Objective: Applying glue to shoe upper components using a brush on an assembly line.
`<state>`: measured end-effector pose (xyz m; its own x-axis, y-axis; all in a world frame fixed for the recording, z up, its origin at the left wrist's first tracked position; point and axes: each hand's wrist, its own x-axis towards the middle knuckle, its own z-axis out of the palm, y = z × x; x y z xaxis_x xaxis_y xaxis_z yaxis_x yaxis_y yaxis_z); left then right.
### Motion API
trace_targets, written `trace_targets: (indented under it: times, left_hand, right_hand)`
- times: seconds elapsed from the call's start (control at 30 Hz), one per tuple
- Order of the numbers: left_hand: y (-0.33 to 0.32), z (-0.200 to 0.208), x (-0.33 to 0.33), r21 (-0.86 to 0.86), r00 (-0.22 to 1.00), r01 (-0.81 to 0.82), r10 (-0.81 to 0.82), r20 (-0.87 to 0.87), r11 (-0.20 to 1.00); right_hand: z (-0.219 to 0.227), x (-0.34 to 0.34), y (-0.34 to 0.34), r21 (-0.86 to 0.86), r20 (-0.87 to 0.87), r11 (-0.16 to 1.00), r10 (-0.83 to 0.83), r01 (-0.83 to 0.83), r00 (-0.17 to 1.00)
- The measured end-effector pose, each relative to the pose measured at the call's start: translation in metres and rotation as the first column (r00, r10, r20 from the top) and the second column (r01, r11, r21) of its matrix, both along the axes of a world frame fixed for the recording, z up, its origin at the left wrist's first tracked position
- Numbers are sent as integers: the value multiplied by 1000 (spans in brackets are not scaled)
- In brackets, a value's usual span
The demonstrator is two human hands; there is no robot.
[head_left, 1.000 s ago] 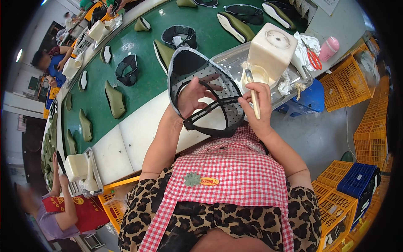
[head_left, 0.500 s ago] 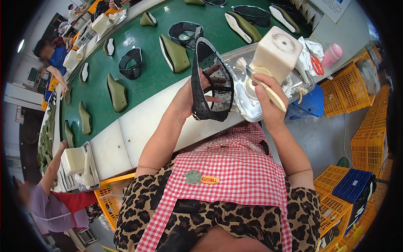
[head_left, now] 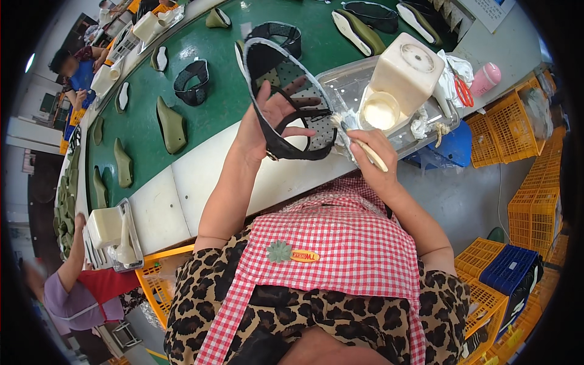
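Observation:
A black shoe upper [head_left: 322, 135] with dotted mesh and a pale rim hangs over the near side of the bench. My left hand [head_left: 261, 125] holds it from within, fingers spread behind the see-through mesh. Between the fingers of my right hand [head_left: 378, 146] is a brush [head_left: 372, 157] with a pale handle, its white-coated bristles touching or very close to the upper's right edge. Just beyond that hand, a small round cup [head_left: 381, 111] of creamy white liquid joins a white square bottle [head_left: 409, 64], both in a clear plastic tray [head_left: 350, 76].
Olive shoe lasts [head_left: 170, 129] and other black uppers [head_left: 192, 85] lie on the green belt [head_left: 213, 58]. Red scissors [head_left: 463, 92] and a pink bottle [head_left: 486, 79] are right of the tray. Yellow crates [head_left: 496, 137] stand to the right. Co-workers [head_left: 79, 76] sit along the left.
The brush has moved from over the cup leftward to the upper's edge. My left hand has tilted the upper and brought it slightly left and up. Items on the belt have shifted a little rightward.

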<state>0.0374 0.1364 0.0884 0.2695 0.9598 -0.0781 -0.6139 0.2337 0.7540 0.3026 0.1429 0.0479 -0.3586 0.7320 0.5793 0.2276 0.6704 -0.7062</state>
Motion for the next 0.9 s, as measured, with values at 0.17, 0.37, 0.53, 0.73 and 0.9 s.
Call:
trace_targets:
  times: [0.17,0.37,0.53,0.73,0.9]
  left_hand:
    - [-1,2,-1,-18,994,-100,98,-53,995]
    - [-3,1,8,24,981,-116,118,-151,993]
    - [-8,-1,15,188,961,-131,172,-218,973]
    - [-13,-20,15,270,966,-9,78,-246,963]
    - [-16,-23,17,349,958,-7,106,-267,937]
  right_hand:
    - [-14,6,-6,-48,2,999,12,-12,1000]
    - [17,-1,3,86,-33,996,-5,7,999]
    - [8,-6,6,36,22,999,-6,5,1000]
    - [-3,1,-13,-171,33,981,100,-93,994]
    - [15,8,-19,-144,11,989,40,-38,999]
